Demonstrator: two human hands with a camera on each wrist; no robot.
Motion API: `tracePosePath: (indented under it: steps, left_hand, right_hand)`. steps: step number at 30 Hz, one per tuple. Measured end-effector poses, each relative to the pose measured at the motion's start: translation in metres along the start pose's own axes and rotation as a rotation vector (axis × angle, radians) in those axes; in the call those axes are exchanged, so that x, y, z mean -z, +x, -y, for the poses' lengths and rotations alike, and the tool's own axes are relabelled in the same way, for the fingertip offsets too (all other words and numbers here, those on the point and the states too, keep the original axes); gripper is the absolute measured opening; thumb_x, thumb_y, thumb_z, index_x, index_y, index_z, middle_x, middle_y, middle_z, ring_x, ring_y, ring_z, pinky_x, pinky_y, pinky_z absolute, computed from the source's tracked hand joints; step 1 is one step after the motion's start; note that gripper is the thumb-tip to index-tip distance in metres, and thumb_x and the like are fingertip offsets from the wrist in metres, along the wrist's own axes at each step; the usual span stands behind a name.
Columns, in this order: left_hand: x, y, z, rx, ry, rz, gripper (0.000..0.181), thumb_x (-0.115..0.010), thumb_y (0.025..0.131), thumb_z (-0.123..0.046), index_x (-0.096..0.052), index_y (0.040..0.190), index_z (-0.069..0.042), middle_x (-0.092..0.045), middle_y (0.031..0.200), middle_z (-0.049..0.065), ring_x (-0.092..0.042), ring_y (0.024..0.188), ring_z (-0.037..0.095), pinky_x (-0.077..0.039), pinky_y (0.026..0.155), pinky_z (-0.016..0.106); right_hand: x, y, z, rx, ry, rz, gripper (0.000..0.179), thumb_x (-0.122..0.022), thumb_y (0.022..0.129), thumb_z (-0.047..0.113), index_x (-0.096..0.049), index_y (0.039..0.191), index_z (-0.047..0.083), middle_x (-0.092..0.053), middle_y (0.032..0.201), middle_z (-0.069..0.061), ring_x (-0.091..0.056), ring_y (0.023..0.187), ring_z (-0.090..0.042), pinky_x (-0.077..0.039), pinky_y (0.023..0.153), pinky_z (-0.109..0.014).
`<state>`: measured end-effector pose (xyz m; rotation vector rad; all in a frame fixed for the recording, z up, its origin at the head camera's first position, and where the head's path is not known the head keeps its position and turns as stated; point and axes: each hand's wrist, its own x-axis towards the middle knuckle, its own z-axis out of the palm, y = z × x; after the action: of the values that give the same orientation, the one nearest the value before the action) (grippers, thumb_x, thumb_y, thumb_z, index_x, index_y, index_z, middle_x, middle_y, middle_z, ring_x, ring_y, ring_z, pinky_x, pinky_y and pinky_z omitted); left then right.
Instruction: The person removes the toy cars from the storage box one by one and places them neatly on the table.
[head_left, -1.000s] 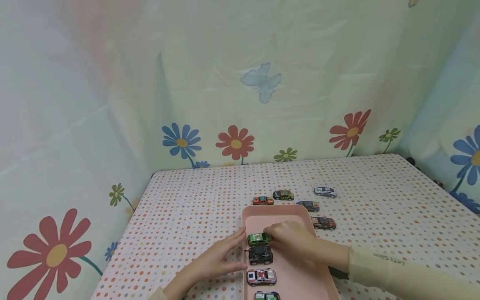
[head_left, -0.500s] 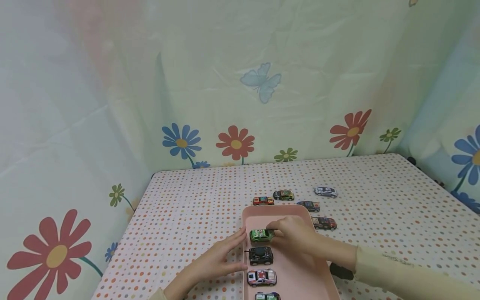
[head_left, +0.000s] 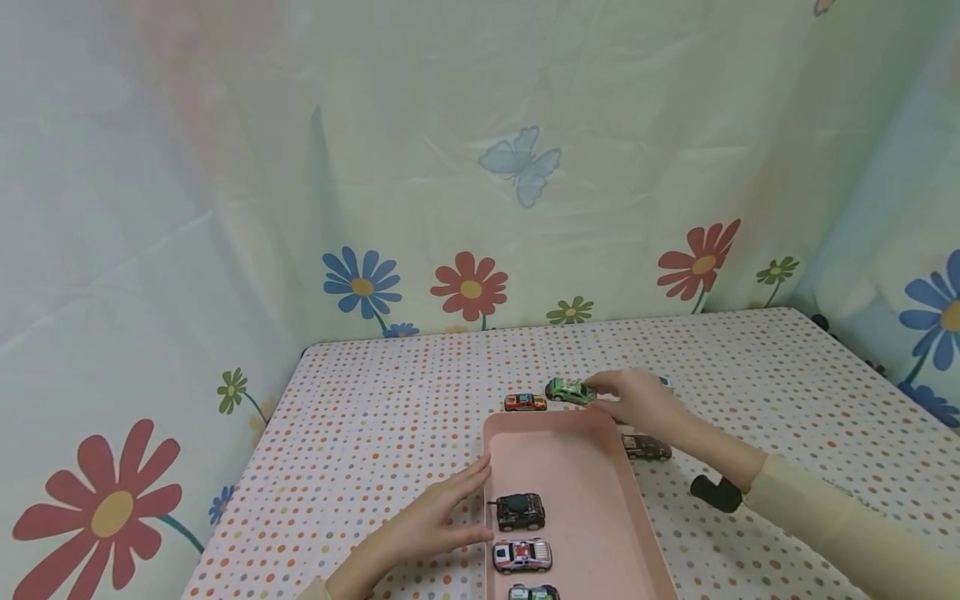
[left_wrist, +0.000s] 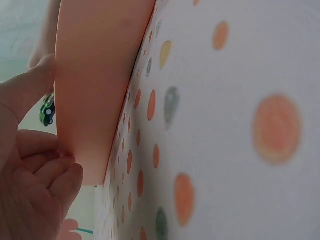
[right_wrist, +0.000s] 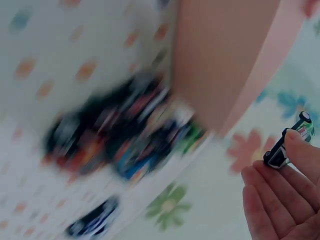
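My right hand (head_left: 636, 402) pinches a green toy car (head_left: 570, 391) by one end, above the table just past the far rim of a pink tray (head_left: 643, 508). The right wrist view shows the green car between thumb and fingers. Outstretched, my left hand (head_left: 431, 521) touches the tray's left rim; close up, its fingers (left_wrist: 65, 175) lie against the outer wall. Inside the tray, along its left side, stand a black toy car (head_left: 521, 511), a white toy car with red markings (head_left: 522, 555) and a green-and-white toy car (head_left: 534, 592), cut off by the frame's bottom.
Beyond the tray's far rim stands a red-and-yellow toy car (head_left: 525, 402). A dark toy car (head_left: 647, 447) sits by the right wall, and my right hand hides others behind it. Under my right forearm shows a black object (head_left: 716, 493). The table (head_left: 390, 417) has a dotted cover.
My right hand has lifted the green car out of the tray's far left corner and carried it up and right, past the far rim. My left hand has stayed in place.
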<state>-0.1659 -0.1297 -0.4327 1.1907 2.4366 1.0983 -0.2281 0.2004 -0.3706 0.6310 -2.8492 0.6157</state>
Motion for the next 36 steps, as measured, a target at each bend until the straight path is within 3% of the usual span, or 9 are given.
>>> tracePosePath:
  steps: [6, 11, 20, 31, 36]
  left_hand:
    - [-0.002, 0.0, 0.001, -0.013, 0.007, -0.002, 0.077, -0.063, 0.087, -0.039, -0.032, 0.141, 0.006, -0.019, 0.151, 0.014, -0.025, 0.135, 0.026, -0.025, 0.107, 0.038]
    - [-0.006, 0.001, 0.001, -0.003, 0.008, 0.0, 0.077, -0.062, 0.087, -0.04, -0.032, 0.141, 0.005, -0.019, 0.151, 0.013, -0.025, 0.135, 0.026, -0.024, 0.108, 0.038]
    - [-0.007, 0.0, -0.001, 0.019, 0.017, 0.003, 0.077, -0.062, 0.087, -0.042, -0.032, 0.142, 0.003, -0.019, 0.152, 0.011, -0.025, 0.135, 0.024, -0.024, 0.108, 0.038]
    - [-0.001, -0.002, -0.002, 0.028, 0.025, 0.0, 0.079, -0.061, 0.086, -0.044, -0.032, 0.142, 0.002, -0.019, 0.152, 0.01, -0.025, 0.135, 0.023, -0.025, 0.108, 0.038]
    - [0.0, -0.001, -0.001, 0.028, 0.017, -0.003, 0.078, -0.062, 0.086, -0.042, -0.032, 0.142, 0.003, -0.019, 0.152, 0.01, -0.024, 0.135, 0.023, -0.025, 0.108, 0.038]
  right_hand:
    - [0.01, 0.002, -0.048, -0.103, -0.053, -0.045, 0.033, -0.071, 0.082, 0.011, -0.064, 0.107, -0.009, -0.066, 0.097, -0.022, -0.064, 0.086, -0.034, -0.054, 0.069, -0.045]
    - [0.007, 0.001, -0.073, -0.165, -0.072, -0.035, 0.029, -0.072, 0.081, 0.01, -0.065, 0.1, -0.011, -0.066, 0.092, -0.022, -0.063, 0.084, -0.035, -0.053, 0.07, -0.047]
    - [0.001, -0.013, -0.081, -0.197, -0.112, -0.022, 0.028, -0.073, 0.08, 0.009, -0.065, 0.098, -0.011, -0.066, 0.092, -0.023, -0.062, 0.085, -0.037, -0.052, 0.073, -0.049]
    - [0.004, -0.045, -0.092, -0.23, -0.142, 0.014, 0.027, -0.074, 0.077, 0.008, -0.065, 0.094, -0.011, -0.065, 0.089, -0.024, -0.062, 0.082, -0.038, -0.052, 0.071, -0.052]
    - [0.004, -0.049, -0.097, -0.27, -0.187, 0.043, 0.029, -0.074, 0.077, 0.007, -0.064, 0.096, -0.011, -0.065, 0.089, -0.023, -0.062, 0.083, -0.038, -0.051, 0.071, -0.052]
